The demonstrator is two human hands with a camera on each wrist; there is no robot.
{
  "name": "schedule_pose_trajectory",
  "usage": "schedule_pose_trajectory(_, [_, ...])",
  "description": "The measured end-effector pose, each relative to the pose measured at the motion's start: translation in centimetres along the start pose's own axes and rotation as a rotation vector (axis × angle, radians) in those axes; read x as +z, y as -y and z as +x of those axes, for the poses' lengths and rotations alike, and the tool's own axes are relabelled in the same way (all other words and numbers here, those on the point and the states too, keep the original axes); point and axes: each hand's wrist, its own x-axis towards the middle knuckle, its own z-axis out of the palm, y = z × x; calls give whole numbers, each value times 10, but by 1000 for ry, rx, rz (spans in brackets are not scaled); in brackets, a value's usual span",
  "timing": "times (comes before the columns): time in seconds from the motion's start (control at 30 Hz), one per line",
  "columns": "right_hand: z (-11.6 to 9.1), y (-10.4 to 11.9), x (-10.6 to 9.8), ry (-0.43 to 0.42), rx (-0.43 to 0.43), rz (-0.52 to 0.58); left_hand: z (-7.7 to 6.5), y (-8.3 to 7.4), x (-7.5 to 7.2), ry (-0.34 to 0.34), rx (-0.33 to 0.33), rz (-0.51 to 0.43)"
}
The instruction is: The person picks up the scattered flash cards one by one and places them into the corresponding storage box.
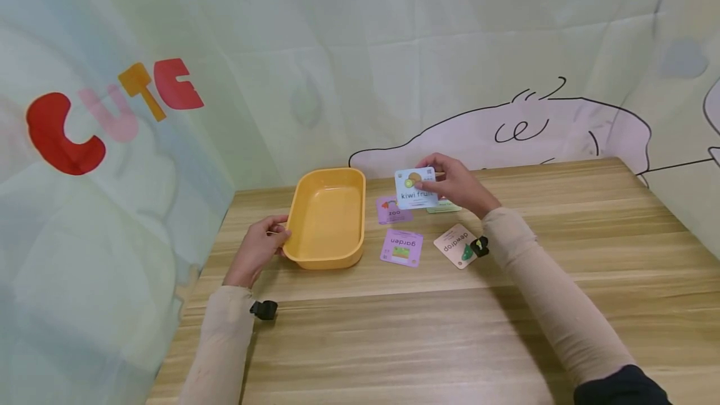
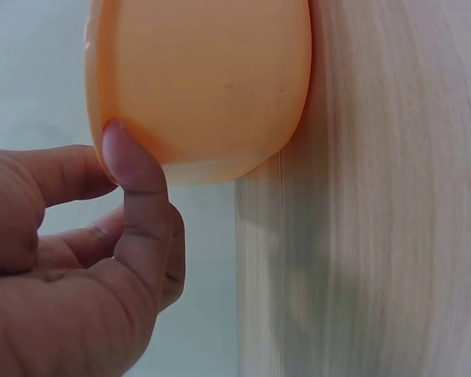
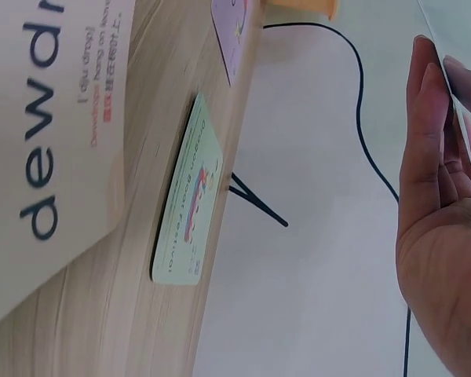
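Note:
My left hand [image 1: 261,246] pinches the left rim of a yellow plastic tray [image 1: 329,264], its thumb over the edge in the left wrist view. The tray stands on the wooden table with nothing inside. My right hand [image 1: 457,184] holds up a light blue "kiwi fruit" card [image 1: 409,197] between thumb and fingers, above the other cards. Beneath it, a purple "zoo" card [image 1: 388,214] and a green "Dragon Boat Festival" card [image 3: 187,208] are partly covered in the head view. Nearer lie a purple "garden" card [image 1: 402,244] and a peach "dewdrop" card [image 1: 453,242].
The wooden table [image 1: 394,342] meets a printed cloth backdrop [image 1: 315,30] along its back and left edges. Black wrist cameras sit on both wrists; the right camera [image 1: 480,247] overlaps the dewdrop card in the head view.

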Motion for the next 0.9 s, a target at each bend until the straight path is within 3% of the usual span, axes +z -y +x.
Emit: schedule_pose_trajectory(0.9, [16,9,30,32,-75,18,1,2,0,-8,-26,13])
